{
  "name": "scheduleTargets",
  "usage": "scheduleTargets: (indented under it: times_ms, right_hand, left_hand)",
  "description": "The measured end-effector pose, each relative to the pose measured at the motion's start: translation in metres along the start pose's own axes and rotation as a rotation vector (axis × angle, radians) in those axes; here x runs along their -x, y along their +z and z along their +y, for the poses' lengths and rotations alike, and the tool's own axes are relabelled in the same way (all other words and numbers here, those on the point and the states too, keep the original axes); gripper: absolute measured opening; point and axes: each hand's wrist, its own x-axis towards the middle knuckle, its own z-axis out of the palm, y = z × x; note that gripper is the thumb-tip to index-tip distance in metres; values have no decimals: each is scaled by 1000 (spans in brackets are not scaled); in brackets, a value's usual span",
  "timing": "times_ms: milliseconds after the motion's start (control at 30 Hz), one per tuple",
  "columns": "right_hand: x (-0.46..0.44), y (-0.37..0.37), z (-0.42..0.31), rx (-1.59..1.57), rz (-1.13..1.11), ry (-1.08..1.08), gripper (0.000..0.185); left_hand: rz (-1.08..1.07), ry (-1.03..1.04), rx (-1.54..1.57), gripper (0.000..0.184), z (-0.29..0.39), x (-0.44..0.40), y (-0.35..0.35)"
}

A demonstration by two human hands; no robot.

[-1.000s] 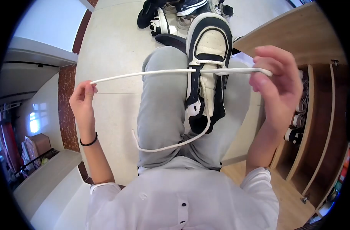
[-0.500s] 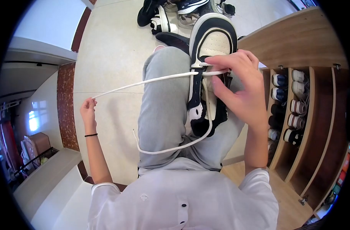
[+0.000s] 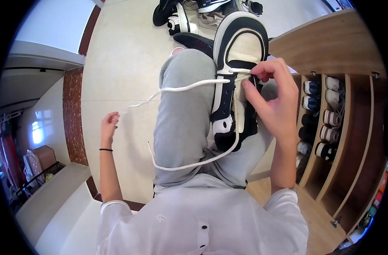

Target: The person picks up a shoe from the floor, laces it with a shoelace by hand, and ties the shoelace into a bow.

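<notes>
A white and black sneaker [image 3: 245, 51] rests on my lap against the right leg, its toe pointing away from me. A white shoelace [image 3: 181, 89] runs through its front eyelets. One length stretches slackly to the left over my knee, and the other loops down across my thighs. My right hand [image 3: 272, 91] is at the sneaker's front eyelets, thumb and index finger pinching at the lace; the exact grip is partly hidden. My left hand [image 3: 109, 124] is out to the left above the floor, fingers loosely bent and apart, just beside the lace's free end.
Several shoes [image 3: 179, 19] lie on the tiled floor [image 3: 117, 55] ahead. A wooden shoe cabinet [image 3: 351, 140] stands open on the right, with shoes in its compartments. At the left is a white ledge [image 3: 53, 191] with a basket.
My left hand has let go of the lace, which has gone from taut to slack, and has moved slightly right. My right fingers and the sneaker have shifted a little to the right.
</notes>
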Motion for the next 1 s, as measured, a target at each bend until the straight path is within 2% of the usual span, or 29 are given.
scheduleTargets:
  times_ms: [33, 100, 167, 233, 367, 433, 467, 533, 667, 733, 800, 867, 900, 967, 1000]
  right_hand:
    - [2, -1, 0, -29, 7, 5, 26]
    - [6, -1, 1, -69, 13, 23, 26]
    - [13, -3, 2, -109, 19, 40, 27]
    - [18, -4, 3, -199, 20, 111, 31]
    - [28, -5, 4, -280, 37, 198, 33]
    - [31, -6, 7, -247, 41, 130, 32]
    - [33, -6, 6, -251, 48, 129, 32]
    - [37, -7, 4, -252, 49, 164, 28]
    - [41, -9, 1, -240, 33, 168, 25]
    - [39, -9, -1, -225, 30, 176, 25]
    - [40, -8, -1, -244, 41, 187, 25]
    - [40, -8, 0, -260, 51, 198, 25]
    - [40, -8, 0, -260, 57, 207, 25]
    - [39, -7, -1, -261, 67, 220, 25]
    - [37, -7, -5, -211, 48, 276, 26]
  left_hand:
    - [0, -1, -2, 29, -1, 6, 11]
    - [37, 568, -458, 54, -4, 25, 37]
    - [-295, 467, -418, 67, 60, 82, 53]
    - [-433, 420, -227, 65, 85, 128, 69]
    - [-533, 500, -229, 57, 45, 142, 81]
    - [-666, 406, -176, 43, 25, 140, 83]
    - [-664, 409, -184, 43, 18, 140, 83]
    - [-639, 176, -153, 33, 12, 143, 83]
    - [-726, 156, 70, 35, 24, 144, 56]
    - [-678, 110, 239, 41, 73, 166, 42]
    - [-737, 132, 326, 46, 72, 159, 34]
    - [-839, 27, 523, 44, 77, 158, 29]
    - [-838, 28, 518, 44, 86, 160, 30]
    - [-614, 167, 295, 43, 105, 164, 33]
    - [-614, 165, 290, 43, 117, 164, 31]
